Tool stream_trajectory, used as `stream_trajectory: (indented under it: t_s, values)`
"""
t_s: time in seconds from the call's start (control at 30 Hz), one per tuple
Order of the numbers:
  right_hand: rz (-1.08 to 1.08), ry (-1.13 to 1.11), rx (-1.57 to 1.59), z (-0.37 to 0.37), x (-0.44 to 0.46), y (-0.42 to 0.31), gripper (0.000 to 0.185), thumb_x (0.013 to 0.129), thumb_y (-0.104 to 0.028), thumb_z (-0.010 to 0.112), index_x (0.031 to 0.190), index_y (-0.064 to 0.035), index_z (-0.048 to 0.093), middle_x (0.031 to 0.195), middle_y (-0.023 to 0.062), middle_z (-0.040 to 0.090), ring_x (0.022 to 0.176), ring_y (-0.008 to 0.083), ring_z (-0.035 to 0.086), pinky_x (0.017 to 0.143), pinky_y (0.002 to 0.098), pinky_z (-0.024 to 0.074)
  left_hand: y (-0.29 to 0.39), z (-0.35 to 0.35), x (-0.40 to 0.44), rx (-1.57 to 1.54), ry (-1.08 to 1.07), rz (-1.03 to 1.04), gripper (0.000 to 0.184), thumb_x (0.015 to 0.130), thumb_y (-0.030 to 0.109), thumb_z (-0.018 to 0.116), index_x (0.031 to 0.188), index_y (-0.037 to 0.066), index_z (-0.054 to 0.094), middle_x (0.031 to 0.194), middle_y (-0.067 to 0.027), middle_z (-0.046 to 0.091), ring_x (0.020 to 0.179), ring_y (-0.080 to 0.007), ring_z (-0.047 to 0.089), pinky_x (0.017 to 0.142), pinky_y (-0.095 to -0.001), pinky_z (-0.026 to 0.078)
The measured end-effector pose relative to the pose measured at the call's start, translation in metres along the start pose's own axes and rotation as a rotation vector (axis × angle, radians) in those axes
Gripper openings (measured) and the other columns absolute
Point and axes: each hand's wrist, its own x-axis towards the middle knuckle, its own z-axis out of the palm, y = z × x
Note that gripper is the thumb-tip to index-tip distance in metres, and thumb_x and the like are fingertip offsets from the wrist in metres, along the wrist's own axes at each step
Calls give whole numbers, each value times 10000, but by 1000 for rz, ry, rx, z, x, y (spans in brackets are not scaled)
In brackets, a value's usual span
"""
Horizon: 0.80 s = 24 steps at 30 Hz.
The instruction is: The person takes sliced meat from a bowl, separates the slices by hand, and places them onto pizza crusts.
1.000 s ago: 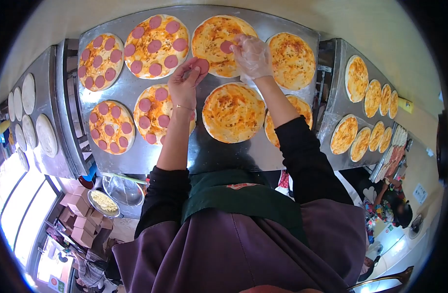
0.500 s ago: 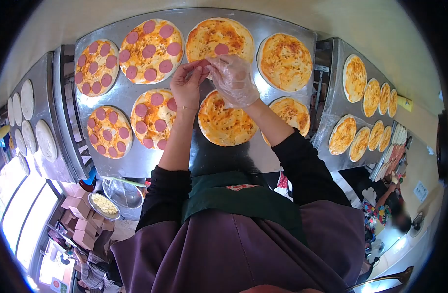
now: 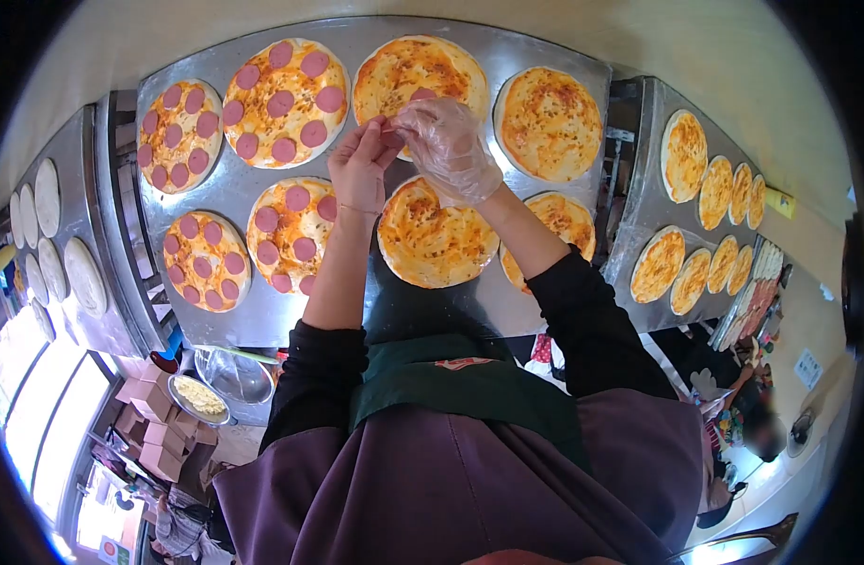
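Over the lower left of a sauced pizza base (image 3: pixel 418 58) in the back row, my two hands meet fingertip to fingertip. My left hand (image 3: pixel 359 171), bare with a thin bracelet, is closed in a pinch on a pink sausage slice (image 3: pixel 391 137). My right hand (image 3: pixel 448 155), in a clear plastic glove, closes its fingers on the slice's other side; its fingertips are partly hidden. One sausage slice (image 3: pixel 422 93) lies on that base, just behind the glove. To the left, pizzas (image 3: pixel 286 102) carry several sausage slices. Another sauced base (image 3: pixel 437 234) sits below my hands with no slices visible.
The pizzas lie on a metal table (image 3: pixel 394 315). On the right, sauced bases (image 3: pixel 658 264) fill a second table; on the left, pale dough rounds (image 3: pixel 85 275) lie on another. A bowl of pale shreds (image 3: pixel 198 395) stands lower left, near cardboard boxes (image 3: pixel 149 400). Another person (image 3: pixel 757 395) is at far right.
My hands stay together, with the fingers shifted slightly around the sausage slice. The table view has moved a little left. The person at far right has shifted position.
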Motion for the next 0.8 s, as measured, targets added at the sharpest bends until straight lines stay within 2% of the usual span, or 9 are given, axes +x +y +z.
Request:
stream_trajectory:
  t_s: [0.17, 0.23, 0.37, 0.47, 0.53, 0.67, 0.73, 0.77, 0.8]
  values:
    - [156, 45, 93, 7, 5, 23, 51, 773, -77, 656, 814, -76, 624, 759, 82, 637, 720, 269, 614, 640, 354, 492, -6, -8, 10, 29, 110, 76, 243, 875, -19, 573, 1108, -83, 552, 1041, -141, 613, 887, -190, 630, 845, -332, 547]
    - [440, -6, 147, 5, 16, 33, 48, 803, -101, 626, 842, -73, 632, 769, 95, 660, 737, 276, 625, 643, 361, 490, -4, -11, 11, 3, 91, 111, 239, 855, -45, 586, 1091, -70, 559, 1021, -130, 617, 897, -203, 635, 820, -326, 565]
    - [441, -32, -160, 7, 39, 60, 87, 832, -139, 592, 879, -80, 634, 767, 88, 675, 766, 261, 638, 681, 378, 490, 2, -8, 6, 47, 116, 124, 263, 854, -55, 578, 1115, -46, 544, 1014, -122, 618, 926, -202, 629, 828, -340, 564]
    - [421, -82, -195, 15, 46, 83, 136, 846, -185, 582, 936, -103, 642, 865, 100, 675, 811, 278, 634, 726, 399, 488, 3, -8, 2, 48, 104, 127, 292, 856, -60, 567, 1142, -29, 521, 1009, -116, 619, 936, -203, 626, 837, -347, 560]
    - [325, -156, -499, 18, 47, 95, 204, 858, -229, 573, 1013, -117, 643, 1014, 120, 650, 858, 295, 623, 748, 399, 485, 3, -10, 0, 64, 66, 98, 354, 855, -53, 574, 1198, -12, 500, 1065, -109, 601, 968, -190, 611, 857, -354, 547]
    - [277, -52, -528, 10, 46, 91, 263, 858, -265, 578, 1070, -123, 643, 1116, 135, 609, 901, 317, 613, 770, 402, 490, 2, -9, -3, 72, 48, 94, 365, 858, -48, 573, 1212, -11, 491, 1069, -112, 602, 988, -199, 610, 863, -353, 542]
    - [282, -26, -298, 9, 38, 92, 329, 851, -334, 624, 1095, -114, 641, 959, 113, 659, 914, 286, 626, 804, 379, 494, 4, -4, -5, 86, 35, 84, 366, 862, -43, 572, 1216, -10, 489, 1074, -115, 605, 1004, -205, 607, 876, -351, 533]
    - [282, -28, -300, 7, 35, 86, 329, 851, -334, 624, 1095, -114, 641, 959, 113, 659, 914, 286, 626, 804, 379, 494, 3, -5, -4, 84, 35, 82, 366, 862, -43, 572, 1216, -10, 489, 1074, -115, 605, 1004, -205, 607, 876, -351, 533]
    - [286, -113, -100, 3, 29, 76, 326, 847, -311, 646, 1093, -98, 639, 943, 97, 659, 899, 248, 628, 797, 352, 499, 2, -6, -3, 84, 7, 78, 363, 863, -43, 569, 1215, -10, 489, 1077, -115, 605, 999, -204, 608, 881, -351, 530]
